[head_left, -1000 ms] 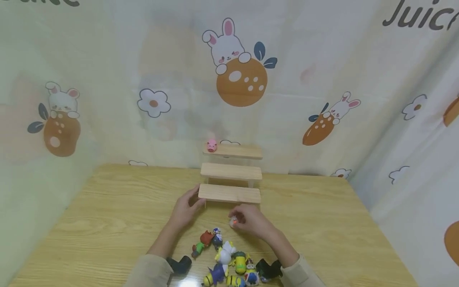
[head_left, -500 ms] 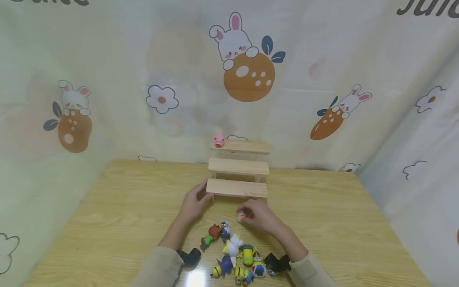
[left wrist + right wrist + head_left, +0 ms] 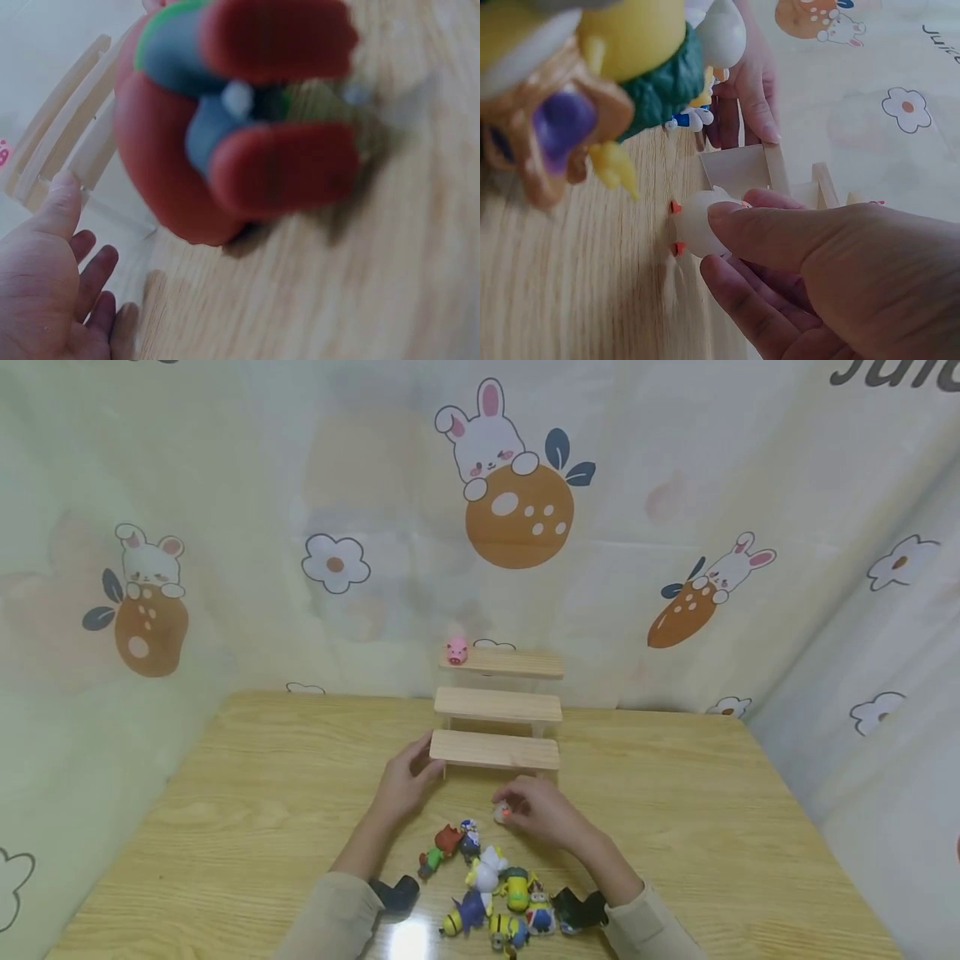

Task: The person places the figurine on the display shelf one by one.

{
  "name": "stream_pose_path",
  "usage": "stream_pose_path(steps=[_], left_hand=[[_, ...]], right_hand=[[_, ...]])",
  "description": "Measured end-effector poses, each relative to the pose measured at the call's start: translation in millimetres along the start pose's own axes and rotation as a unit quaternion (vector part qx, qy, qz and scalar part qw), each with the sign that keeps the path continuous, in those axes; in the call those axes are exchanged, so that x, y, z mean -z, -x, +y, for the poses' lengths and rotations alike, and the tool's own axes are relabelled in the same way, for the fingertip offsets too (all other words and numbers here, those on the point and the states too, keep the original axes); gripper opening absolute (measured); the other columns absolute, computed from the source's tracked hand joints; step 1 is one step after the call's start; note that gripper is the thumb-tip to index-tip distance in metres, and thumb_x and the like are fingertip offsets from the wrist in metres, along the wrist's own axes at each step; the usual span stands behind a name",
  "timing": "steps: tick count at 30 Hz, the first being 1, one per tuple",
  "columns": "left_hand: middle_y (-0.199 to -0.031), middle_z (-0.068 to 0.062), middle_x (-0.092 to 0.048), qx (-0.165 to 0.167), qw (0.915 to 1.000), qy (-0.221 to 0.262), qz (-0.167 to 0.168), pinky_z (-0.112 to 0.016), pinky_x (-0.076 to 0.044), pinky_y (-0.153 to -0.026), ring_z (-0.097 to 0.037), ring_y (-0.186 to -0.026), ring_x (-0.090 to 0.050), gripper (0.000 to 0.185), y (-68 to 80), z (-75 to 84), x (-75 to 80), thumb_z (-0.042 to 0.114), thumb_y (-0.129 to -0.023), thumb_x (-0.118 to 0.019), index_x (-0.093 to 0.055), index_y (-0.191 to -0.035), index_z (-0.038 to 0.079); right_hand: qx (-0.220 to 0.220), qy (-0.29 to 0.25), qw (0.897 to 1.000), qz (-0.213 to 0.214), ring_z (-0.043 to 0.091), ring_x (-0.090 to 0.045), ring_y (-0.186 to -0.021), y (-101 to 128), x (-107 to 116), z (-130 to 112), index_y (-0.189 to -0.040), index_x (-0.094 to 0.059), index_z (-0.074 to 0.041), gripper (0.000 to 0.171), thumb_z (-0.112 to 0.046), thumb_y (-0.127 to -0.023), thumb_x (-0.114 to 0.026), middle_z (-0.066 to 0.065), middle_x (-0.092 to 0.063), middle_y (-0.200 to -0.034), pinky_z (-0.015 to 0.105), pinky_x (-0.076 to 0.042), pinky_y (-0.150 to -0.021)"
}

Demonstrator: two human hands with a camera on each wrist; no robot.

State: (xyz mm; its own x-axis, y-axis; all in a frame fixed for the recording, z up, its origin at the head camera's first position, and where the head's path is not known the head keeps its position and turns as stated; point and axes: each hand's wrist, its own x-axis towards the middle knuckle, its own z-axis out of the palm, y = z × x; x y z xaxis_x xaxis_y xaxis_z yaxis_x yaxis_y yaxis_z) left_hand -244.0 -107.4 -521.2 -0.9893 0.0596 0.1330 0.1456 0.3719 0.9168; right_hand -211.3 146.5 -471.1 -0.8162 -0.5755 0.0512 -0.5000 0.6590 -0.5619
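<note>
While a pale curtain [image 3: 420, 627] printed with white rabbits, orange fruit and flowers fills the background, a light wood-grain table [image 3: 300, 777] spreads out before it. With the clock face laid over the head view, a three-step stand [image 3: 498, 704] of pale wooden planks stands at the table's twelve o'clock. Taking the stand's lowest plank as the dial's centre, the left hand [image 3: 405, 781] lies at about eight o'clock, fingers loosely extended, its thumb touching the plank's left end. The right hand [image 3: 540, 810], at five o'clock, pinches a small, rounded white figurine with orange feet [image 3: 697, 225] between thumb and fingers. Both forearms wear beige sleeves [image 3: 341, 902]. Toward six o'clock, nearer the person, plastic toys lie clustered around a white figure with yellow parts [image 3: 487, 870]: from that one, a red-haired figure in green [image 3: 440, 850] is at ten, a purple-and-yellow figure [image 3: 467, 914] at seven and a yellow-and-green figure [image 3: 517, 889] at four. The pinched figurine is just in front of the lowest plank, at six o'clock from it; whether its feet meet the tabletop cannot be told. A little pink pig [image 3: 457, 651] sits on the top plank's left end, at eleven o'clock.
</note>
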Motion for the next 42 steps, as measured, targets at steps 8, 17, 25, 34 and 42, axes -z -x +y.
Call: stream_pose_path(steps=[8, 17, 25, 34, 42], left_hand=[[-0.144, -0.006, -0.048, -0.014, 0.9998, 0.009, -0.013, -0.044, -0.037, -0.11, -0.025, -0.127, -0.051, 0.066, -3.9, 1.7, -1.6, 0.043, -0.089, -0.061, -0.039, -0.145, 0.018], [-0.143, -0.006, -0.048, -0.018, 0.9998, 0.003, -0.006, -0.044, -0.037, -0.11, -0.025, -0.127, -0.051, 0.066, -7.1, 2.0, 1.5, 0.042, -0.088, -0.062, -0.04, -0.145, 0.016], [-0.144, -0.006, -0.048, -0.025, 0.9996, -0.011, 0.0, -0.046, -0.035, -0.111, -0.026, -0.129, -0.049, 0.065, -11.0, 4.1, 4.6, 0.042, -0.089, -0.061, -0.041, -0.145, 0.015], [-0.144, -0.007, -0.048, -0.018, 0.9998, -0.012, -0.004, -0.044, -0.035, -0.111, -0.026, -0.128, -0.05, 0.066, -8.0, 3.7, 4.8, 0.039, -0.089, -0.063, -0.039, -0.145, 0.014], [-0.144, -0.005, -0.048, -0.01, 0.9999, 0.009, -0.005, -0.041, -0.041, -0.107, -0.023, -0.123, -0.054, 0.066, -1.7, 0.8, 2.9, 0.038, -0.089, -0.063, -0.039, -0.145, 0.014]], right_hand=[[-0.013, -0.045, 0.999, 0.023, 0.014, -0.063, -0.09, -1.6, 11.6, -3.6, -0.108, -0.067, -0.005, 0.026, -0.009, -0.083, -0.071, 0.002, -0.067, -0.101, 0.025, -0.055, -0.079], [0.008, -0.007, 0.998, 0.056, 0.014, -0.065, -0.087, -15.5, 39.9, -12.2, -0.111, -0.066, -0.005, 0.026, -0.011, -0.085, -0.071, 0.003, -0.069, -0.099, 0.024, -0.055, -0.076], [-0.007, -0.022, 0.998, 0.063, 0.018, -0.065, -0.091, -27.9, 64.1, -22.0, -0.111, -0.064, -0.003, 0.027, -0.013, -0.086, -0.07, 0.007, -0.067, -0.104, 0.03, -0.056, -0.08], [0.01, -0.033, 0.993, 0.109, 0.022, -0.066, -0.092, -58.7, 96.3, -34.7, -0.112, -0.064, -0.003, 0.027, -0.012, -0.088, -0.068, 0.011, -0.068, -0.104, 0.031, -0.057, -0.08], [0.006, -0.026, 0.989, 0.142, 0.023, -0.066, -0.096, -100.5, 119.5, -48.2, -0.112, -0.064, -0.004, 0.026, -0.012, -0.088, -0.067, 0.01, -0.069, -0.107, 0.034, -0.056, -0.085]])
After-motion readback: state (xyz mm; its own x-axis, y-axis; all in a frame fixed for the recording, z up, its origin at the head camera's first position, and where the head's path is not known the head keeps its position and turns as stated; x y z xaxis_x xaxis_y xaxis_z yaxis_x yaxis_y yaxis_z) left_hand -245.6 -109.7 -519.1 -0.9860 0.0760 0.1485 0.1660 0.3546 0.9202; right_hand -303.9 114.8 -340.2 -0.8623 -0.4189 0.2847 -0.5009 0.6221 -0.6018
